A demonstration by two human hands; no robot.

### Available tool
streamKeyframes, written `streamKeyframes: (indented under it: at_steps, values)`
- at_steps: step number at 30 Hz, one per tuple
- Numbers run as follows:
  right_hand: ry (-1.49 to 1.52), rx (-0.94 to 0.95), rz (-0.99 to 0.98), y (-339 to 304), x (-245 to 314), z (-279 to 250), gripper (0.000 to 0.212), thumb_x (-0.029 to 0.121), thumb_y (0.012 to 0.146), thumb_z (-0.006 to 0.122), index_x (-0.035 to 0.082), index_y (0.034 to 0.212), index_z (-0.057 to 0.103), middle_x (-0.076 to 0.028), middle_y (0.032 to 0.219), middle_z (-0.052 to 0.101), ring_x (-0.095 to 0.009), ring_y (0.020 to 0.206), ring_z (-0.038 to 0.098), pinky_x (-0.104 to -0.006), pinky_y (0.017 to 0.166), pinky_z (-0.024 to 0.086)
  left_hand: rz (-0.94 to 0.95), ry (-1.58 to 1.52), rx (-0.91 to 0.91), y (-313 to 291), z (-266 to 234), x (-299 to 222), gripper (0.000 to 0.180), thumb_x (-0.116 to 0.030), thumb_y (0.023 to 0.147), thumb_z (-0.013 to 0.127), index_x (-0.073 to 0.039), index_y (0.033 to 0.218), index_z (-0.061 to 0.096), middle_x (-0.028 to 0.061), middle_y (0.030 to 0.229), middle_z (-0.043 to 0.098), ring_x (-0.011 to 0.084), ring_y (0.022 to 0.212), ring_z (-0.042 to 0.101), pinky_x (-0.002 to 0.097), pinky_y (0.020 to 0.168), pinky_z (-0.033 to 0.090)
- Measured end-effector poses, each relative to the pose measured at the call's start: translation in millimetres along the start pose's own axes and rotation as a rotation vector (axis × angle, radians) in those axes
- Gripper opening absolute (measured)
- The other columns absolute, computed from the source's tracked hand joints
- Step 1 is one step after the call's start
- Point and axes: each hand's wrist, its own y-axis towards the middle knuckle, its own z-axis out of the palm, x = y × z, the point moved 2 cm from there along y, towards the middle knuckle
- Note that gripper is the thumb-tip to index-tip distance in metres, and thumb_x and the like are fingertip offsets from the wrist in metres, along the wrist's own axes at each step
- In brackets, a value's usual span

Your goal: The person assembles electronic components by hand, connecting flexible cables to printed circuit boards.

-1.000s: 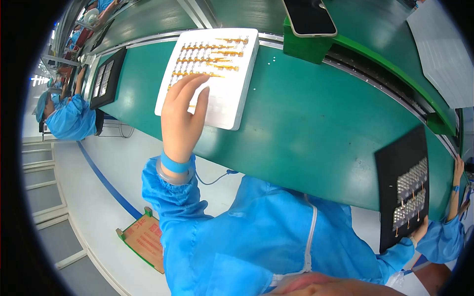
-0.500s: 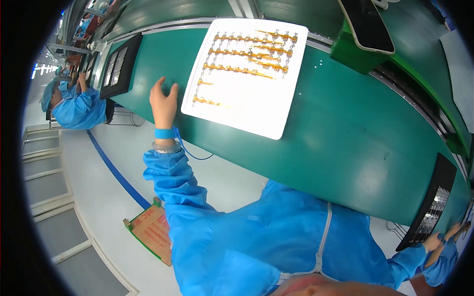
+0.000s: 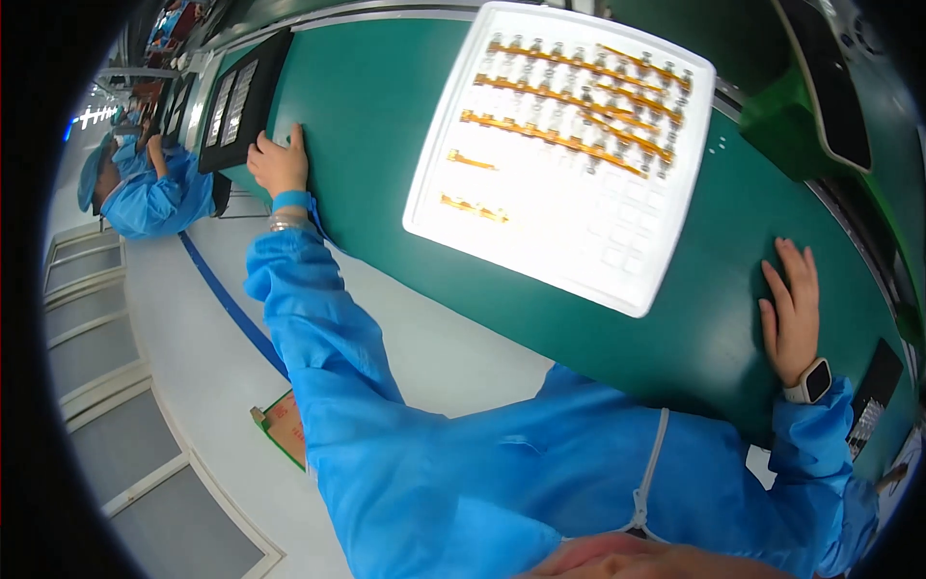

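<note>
A white tray (image 3: 598, 241) lies on the green table (image 3: 386, 145), holding several rows of orange flex strips (image 3: 569, 96). My left hand (image 3: 278, 162) reaches far left and grips the near corner of a black tray (image 3: 241, 96) at the table's edge. On the right, my right hand (image 3: 793, 314) rests flat on the green surface, fingers apart, a watch on its wrist. Both arms wear blue sleeves.
Another person in blue (image 3: 145, 188) sits further along the table at the left. A dark device on a green stand (image 3: 820, 106) stands at the far right. A black tray (image 3: 873, 396) shows beside my right wrist. A cardboard box (image 3: 285, 425) sits on the floor.
My left hand left the white tray and moved left to the black tray's corner. My right hand let go of the black tray it held and now lies flat on the table.
</note>
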Motion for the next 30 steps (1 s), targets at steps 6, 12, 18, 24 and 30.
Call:
streamKeyframes:
  at_steps: [6,12,18,24,30]
  values:
    - [0.078,-0.015,0.078,-1,-3,5,0.04,0.003,0.077,0.052,0.002,0.118,0.052,-0.021,0.134,0.044,-0.04,0.128,0.038,-0.0531,0.109,0.025,-0.37,-0.001,-0.055,41,26,47,0.089,-0.068,0.07,0.061,-0.003,0.129,0.047,0.0281,0.13,0.042,0.0431,0.121,0.04,0.0501,0.1,0.036]
    - [0.108,-0.015,0.07,1,-4,7,0.039,0.006,0.077,0.054,0.001,0.115,0.053,-0.022,0.132,0.044,-0.04,0.126,0.039,-0.0541,0.108,0.026,-0.254,0.21,-0.153,70,35,96,0.086,-0.077,0.07,0.053,-0.006,0.12,0.057,0.0231,0.116,0.058,0.0398,0.114,0.05,0.0471,0.095,0.039]
    - [0.098,0.0,0.072,3,0,4,0.037,0.008,0.077,0.055,0.001,0.114,0.053,-0.022,0.131,0.044,-0.04,0.125,0.04,-0.0539,0.107,0.027,-0.046,0.362,0.054,67,26,68,0.057,-0.056,0.089,0.046,-0.002,0.103,0.054,0.0263,0.1,0.063,0.0441,0.093,0.06,0.0511,0.08,0.048]
    - [0.114,-0.018,0.062,5,2,0,0.039,0.006,0.076,0.055,0.001,0.114,0.052,-0.022,0.131,0.044,-0.04,0.124,0.04,-0.0539,0.107,0.028,0.161,0.408,0.269,69,5,73,0.038,-0.038,0.095,0.041,-0.002,0.096,0.052,0.0259,0.084,0.065,0.0426,0.082,0.064,0.0515,0.073,0.05]
    - [0.117,-0.047,0.048,5,2,4,0.04,0.004,0.076,0.054,0.001,0.116,0.051,-0.021,0.132,0.044,-0.04,0.125,0.04,-0.0537,0.107,0.027,0.384,0.458,0.087,-16,-51,55,0.028,-0.033,0.094,0.047,-0.006,0.096,0.055,0.0165,0.075,0.066,0.0362,0.068,0.065,0.0442,0.056,0.053]
